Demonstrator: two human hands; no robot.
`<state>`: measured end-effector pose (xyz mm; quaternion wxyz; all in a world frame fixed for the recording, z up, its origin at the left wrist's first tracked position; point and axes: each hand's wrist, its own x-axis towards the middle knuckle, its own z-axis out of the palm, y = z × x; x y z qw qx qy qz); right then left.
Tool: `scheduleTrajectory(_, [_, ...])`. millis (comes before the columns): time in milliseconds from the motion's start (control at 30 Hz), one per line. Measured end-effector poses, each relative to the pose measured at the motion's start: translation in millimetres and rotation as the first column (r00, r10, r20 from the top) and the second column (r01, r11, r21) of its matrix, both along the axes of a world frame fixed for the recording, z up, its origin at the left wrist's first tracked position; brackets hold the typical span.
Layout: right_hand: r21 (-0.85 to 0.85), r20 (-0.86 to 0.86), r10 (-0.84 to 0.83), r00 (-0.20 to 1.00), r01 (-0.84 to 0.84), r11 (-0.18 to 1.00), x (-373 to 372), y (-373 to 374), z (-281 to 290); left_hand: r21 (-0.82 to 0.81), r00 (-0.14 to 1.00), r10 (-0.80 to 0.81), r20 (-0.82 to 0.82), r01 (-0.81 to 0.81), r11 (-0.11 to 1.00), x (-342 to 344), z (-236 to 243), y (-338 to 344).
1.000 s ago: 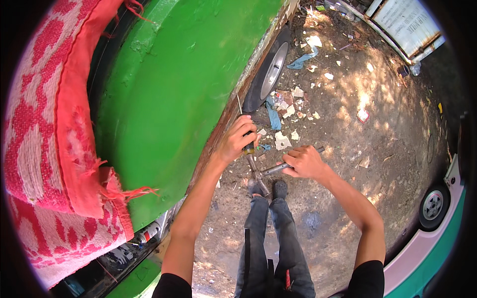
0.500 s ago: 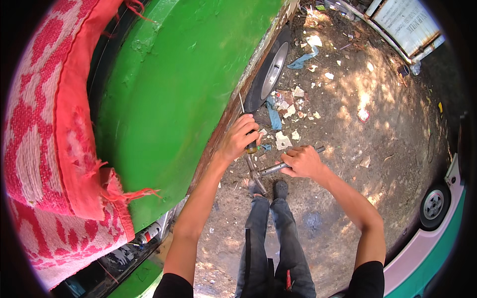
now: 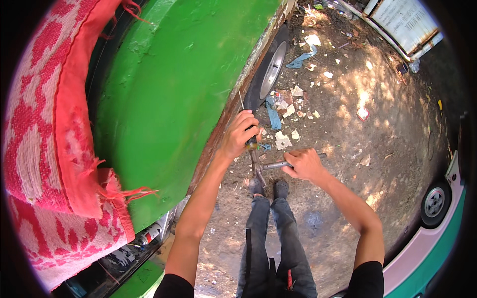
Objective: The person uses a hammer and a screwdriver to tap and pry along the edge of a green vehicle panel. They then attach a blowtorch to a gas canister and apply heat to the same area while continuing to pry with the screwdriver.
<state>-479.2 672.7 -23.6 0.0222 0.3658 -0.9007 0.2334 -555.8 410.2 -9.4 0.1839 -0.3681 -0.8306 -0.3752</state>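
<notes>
My left hand [image 3: 240,133] is wrapped round a screwdriver with a dark and yellowish handle [image 3: 251,144], its thin shaft pointing up along the rusty lower edge [image 3: 218,126] of a green vehicle panel [image 3: 159,104]. The tip is at that edge; whether it touches is unclear. My right hand [image 3: 303,161] grips the metal tube handle of a hammer [image 3: 271,166], whose head [image 3: 256,170] sits at the butt of the screwdriver. My feet and legs are below.
A red-and-white patterned blanket [image 3: 69,149] drapes at the left. A tire [image 3: 271,69] lies beside the panel edge. Litter and blue rags [image 3: 273,115] cover part of the dirt ground. A rusty white metal panel [image 3: 400,27] and a pink-and-teal vehicle [image 3: 444,233] stand right.
Both hands have shifted slightly: my left hand and screwdriver a little upward along the edge, my right hand and hammer a little to the right and down.
</notes>
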Motion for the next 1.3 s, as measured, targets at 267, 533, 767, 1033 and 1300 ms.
scheduleTrajectory(267, [-0.052,-0.039,0.138,0.990,-0.140,0.989,4,3,9,-0.043,0.999,-0.028,0.018,0.029,0.999,2,-5,-6])
scheduleTrajectory(533, [-0.057,-0.062,0.138,0.988,-0.142,0.988,-1,1,14,-0.003,1.000,0.017,0.011,-0.017,1.000,16,-8,-3])
scheduleTrajectory(767, [-0.071,-0.055,0.138,0.989,-0.141,0.987,1,-5,14,0.067,0.998,0.069,0.004,-0.069,0.995,23,-11,6])
scheduleTrajectory(1033, [-0.105,-0.055,0.133,0.990,-0.138,0.985,1,-12,12,0.049,1.000,0.030,-0.003,-0.030,0.998,22,-14,0])
scheduleTrajectory(1300, [-0.034,-0.023,0.144,0.989,-0.144,0.989,0,-10,10,0.016,1.000,0.008,-0.003,-0.008,1.000,22,-17,2])
